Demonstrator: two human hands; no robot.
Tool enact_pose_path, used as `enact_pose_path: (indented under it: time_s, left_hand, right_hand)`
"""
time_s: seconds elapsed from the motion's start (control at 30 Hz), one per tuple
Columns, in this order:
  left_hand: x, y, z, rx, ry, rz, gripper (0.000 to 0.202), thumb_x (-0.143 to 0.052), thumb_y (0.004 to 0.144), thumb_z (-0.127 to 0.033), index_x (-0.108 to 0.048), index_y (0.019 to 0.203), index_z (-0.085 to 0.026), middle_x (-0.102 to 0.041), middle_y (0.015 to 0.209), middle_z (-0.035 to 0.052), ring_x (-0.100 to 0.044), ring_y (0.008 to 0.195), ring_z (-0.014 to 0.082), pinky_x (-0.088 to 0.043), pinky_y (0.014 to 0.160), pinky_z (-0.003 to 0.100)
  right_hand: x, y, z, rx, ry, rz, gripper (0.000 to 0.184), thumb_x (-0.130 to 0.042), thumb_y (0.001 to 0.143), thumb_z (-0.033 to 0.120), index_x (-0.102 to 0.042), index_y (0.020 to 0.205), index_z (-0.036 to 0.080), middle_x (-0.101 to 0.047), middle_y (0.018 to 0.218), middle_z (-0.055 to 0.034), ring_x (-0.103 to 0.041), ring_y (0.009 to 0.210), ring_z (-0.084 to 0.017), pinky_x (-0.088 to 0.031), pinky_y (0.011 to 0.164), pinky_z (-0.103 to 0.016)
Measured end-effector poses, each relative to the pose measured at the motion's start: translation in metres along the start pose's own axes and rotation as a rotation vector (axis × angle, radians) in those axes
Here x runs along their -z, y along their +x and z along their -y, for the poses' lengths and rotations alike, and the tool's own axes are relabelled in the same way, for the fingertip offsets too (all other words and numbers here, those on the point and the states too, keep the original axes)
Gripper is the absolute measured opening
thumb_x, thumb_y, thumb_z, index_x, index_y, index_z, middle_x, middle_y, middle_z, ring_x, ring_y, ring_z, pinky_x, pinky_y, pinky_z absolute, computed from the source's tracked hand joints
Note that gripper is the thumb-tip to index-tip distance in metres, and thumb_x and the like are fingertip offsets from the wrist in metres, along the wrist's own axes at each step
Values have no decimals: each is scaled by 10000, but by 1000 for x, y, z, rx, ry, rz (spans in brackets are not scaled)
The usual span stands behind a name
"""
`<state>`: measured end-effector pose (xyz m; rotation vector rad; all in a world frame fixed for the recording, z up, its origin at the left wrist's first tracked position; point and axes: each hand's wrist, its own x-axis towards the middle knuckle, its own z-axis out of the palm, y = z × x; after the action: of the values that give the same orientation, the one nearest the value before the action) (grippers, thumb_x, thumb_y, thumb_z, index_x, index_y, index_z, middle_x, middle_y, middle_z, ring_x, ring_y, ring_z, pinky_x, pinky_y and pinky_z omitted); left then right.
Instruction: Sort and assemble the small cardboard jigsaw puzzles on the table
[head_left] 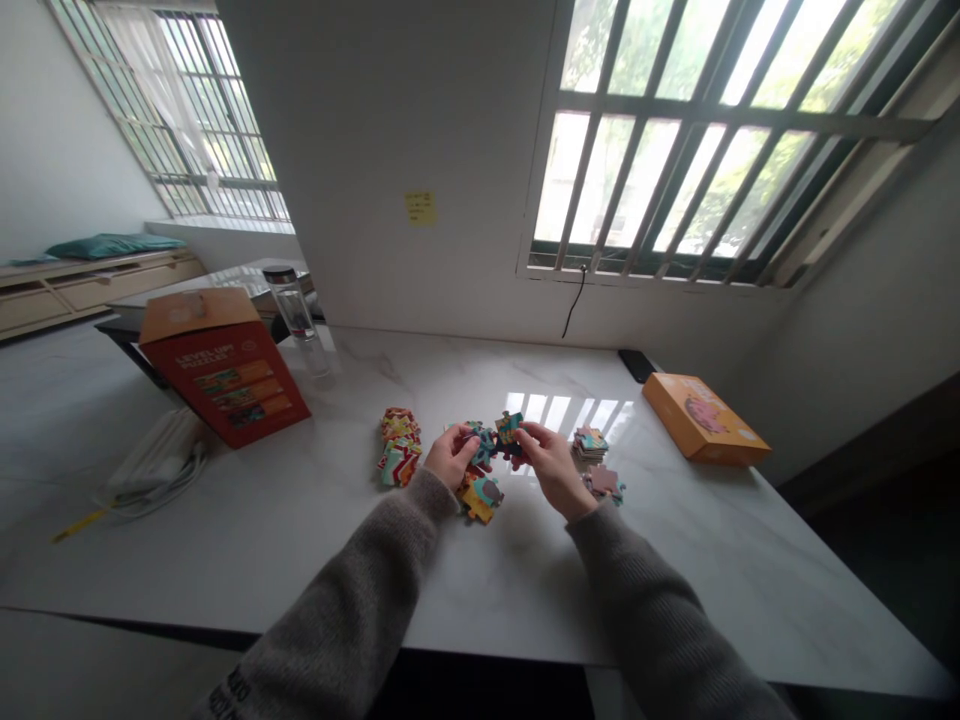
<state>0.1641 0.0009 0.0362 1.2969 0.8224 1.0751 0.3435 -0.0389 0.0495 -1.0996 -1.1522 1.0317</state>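
– While your hands are up over the table (pixel 247 560), what've they got?

– L hand (pixel 452 455) is pinching a blue pc (pixel 481 445), R hand (pixel 553 468) a teal pc (pixel 508 430). Both hands close together, each clamped on its pc, held just above the table. Pcs right beside each other, but can't tell if they're joined, too small in view.

– Other pcs nearby?

– Yep. Mixed pile (pixel 399 447) just left of L hand, yellow pcs (pixel 481 498) right below the held ones, short stack (pixel 589 444) and loose pcs (pixel 602 483) by R hand.

– And further off?

– Red box (pixel 223 362) at far L, propped at a tilt, clear bottle (pixel 295 315) just behind it. Orange box (pixel 705 418) lying flat at far R, dark phone (pixel 637 365) near the wall beyond it. Yellow sticky note (pixel 420 208) on the wall.
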Motion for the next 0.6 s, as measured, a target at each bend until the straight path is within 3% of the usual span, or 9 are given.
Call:
enact_pose_path:
  time_s: [0.1,0.23,0.4,0.5,0.6]
  left_hand:
    - [-2,-3,-1,14,-58,8,587,-724,696,-634,-495,984,-177,-665,750,10,-675,530,187,-565,482,317]
    - [-4,-4,-2,25,-55,56,571,-664,747,-658,-513,1002,-169,-678,788,34,-678,571,174,-568,531,307]
    - [-7,-9,3,-57,111,191,504,-672,800,-540,-500,1121,-191,-676,883,43,-667,654,166,-564,602,310]
    - [-7,-9,7,-70,151,179,427,-635,832,-491,-495,1111,-200,-669,871,38,-654,655,162,-559,618,310]
    - [-5,-7,10,-35,157,147,413,-619,822,-482,-484,1093,-201,-664,886,39,-646,655,158,-556,611,307]
  right_hand:
    - [-5,-7,4,36,48,3,390,-660,815,552,-635,934,181,-661,805,-33,-587,610,-139,-514,586,-298]
    - [-7,-12,6,128,-72,-36,346,-669,824,531,-640,929,203,-638,777,-14,-545,610,-130,-474,571,-276]
    - [-12,-18,1,184,-222,-27,287,-620,872,495,-611,975,227,-585,705,11,-533,598,-146,-451,560,-280]
    - [-11,-18,0,195,-286,-62,264,-579,899,485,-575,869,222,-609,770,-16,-553,666,-157,-456,590,-282]
    - [-8,-15,1,141,-200,-73,291,-564,897,504,-530,829,223,-569,709,6,-523,604,-144,-436,541,-272]
